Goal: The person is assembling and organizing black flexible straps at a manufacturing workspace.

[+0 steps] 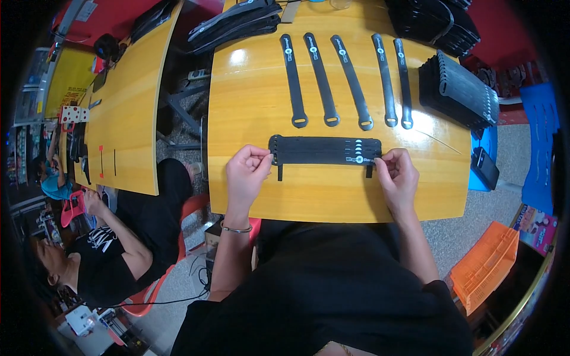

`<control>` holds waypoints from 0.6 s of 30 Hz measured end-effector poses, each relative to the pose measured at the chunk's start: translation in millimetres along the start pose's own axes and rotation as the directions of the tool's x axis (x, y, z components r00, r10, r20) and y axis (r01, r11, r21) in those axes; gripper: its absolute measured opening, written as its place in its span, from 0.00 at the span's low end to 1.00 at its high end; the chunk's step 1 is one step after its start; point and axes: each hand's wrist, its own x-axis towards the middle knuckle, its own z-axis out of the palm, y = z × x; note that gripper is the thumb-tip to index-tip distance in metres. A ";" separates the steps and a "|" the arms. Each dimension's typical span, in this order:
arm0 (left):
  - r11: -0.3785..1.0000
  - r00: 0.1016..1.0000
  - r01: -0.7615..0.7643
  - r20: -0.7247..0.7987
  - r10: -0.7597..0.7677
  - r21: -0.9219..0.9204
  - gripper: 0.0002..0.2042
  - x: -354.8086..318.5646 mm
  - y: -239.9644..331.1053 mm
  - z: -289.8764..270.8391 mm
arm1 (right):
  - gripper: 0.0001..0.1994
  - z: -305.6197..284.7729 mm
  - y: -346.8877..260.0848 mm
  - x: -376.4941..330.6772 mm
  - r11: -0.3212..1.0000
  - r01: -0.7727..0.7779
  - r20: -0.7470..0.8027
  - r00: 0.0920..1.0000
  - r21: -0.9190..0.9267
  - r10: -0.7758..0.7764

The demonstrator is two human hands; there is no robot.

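A flat set of black straps [314,150], laid edge to edge with white print near the right end, lies crosswise on the yellow table in front of me. My left hand [249,169] pinches its left end, by the slotted tips. At the opposite end, my right hand [398,178] grips the lower corner between thumb and fingers. Two thin black strips stick out from beneath the set, a left one [280,172] and a right one [369,171]. Beyond it several single black straps [321,80] lie lengthwise, their slotted ends toward me.
Stacked black straps [463,89] stand at the right, with a bundled pile [436,24] behind and another pile [234,24] at the far left. A thin stick [438,141] lies near the right edge. An orange crate [484,267] sits right; a seated person [113,255] works left.
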 end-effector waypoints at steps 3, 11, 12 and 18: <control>1.000 1.000 0.002 0.003 -0.002 0.014 0.02 -0.1 -1.0 -0.4 | 0.07 0.7 0.8 -0.1 1.000 0.009 -0.001 1.000 -0.002 -0.009; 0.999 1.000 -0.004 -0.011 0.005 0.050 0.02 -1.4 -0.7 1.8 | 0.08 0.7 -2.7 -0.8 1.000 -0.004 -0.011 1.000 -0.025 0.003; 0.999 1.000 0.005 -0.019 -0.004 0.046 0.02 -1.5 -0.9 2.1 | 0.08 1.0 -2.8 -1.1 0.999 0.003 -0.013 1.000 -0.034 -0.003; 0.998 1.000 -0.021 -0.001 0.021 0.061 0.02 0.1 -1.0 1.1 | 0.08 1.1 -2.6 0.6 0.995 0.037 -0.016 0.999 -0.092 -0.039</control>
